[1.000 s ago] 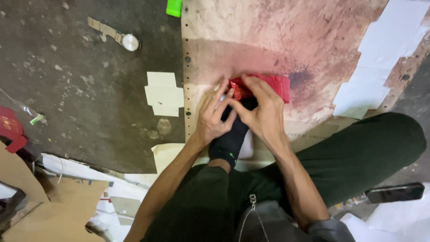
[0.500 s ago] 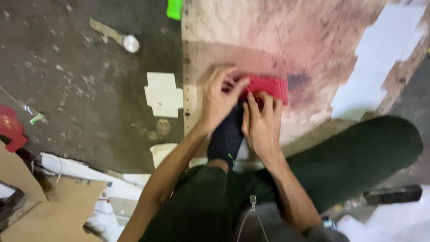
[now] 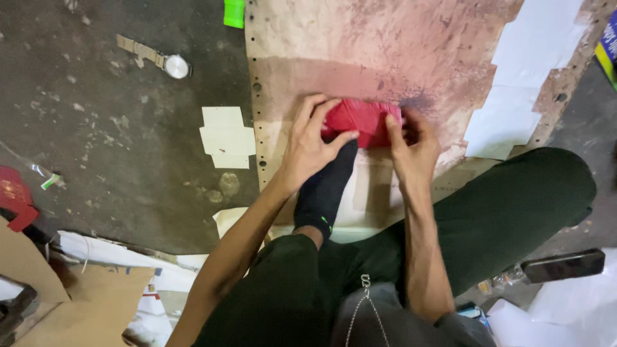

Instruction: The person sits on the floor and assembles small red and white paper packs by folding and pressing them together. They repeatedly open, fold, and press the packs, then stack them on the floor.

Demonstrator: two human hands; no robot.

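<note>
- Your left hand [image 3: 308, 144] has slid to the left end of the red folded piece [image 3: 363, 121], fingers pressing it down; a moment ago both hands bunched together over it.
- Your right hand [image 3: 411, 144] now pinches its right end.
- It lies flat on the stained board [image 3: 360, 45], just past your black-socked foot [image 3: 324, 193].
- Further left, white card cutouts [image 3: 225, 136] sit on the floor.

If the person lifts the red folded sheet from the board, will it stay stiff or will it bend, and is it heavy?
The red folded sheet looks thin and creased, so it would probably bend when lifted. It seems light: the left hand and right hand hold it down with fingertips only. Lying flat on the stained board, it should slide, not roll.
</note>
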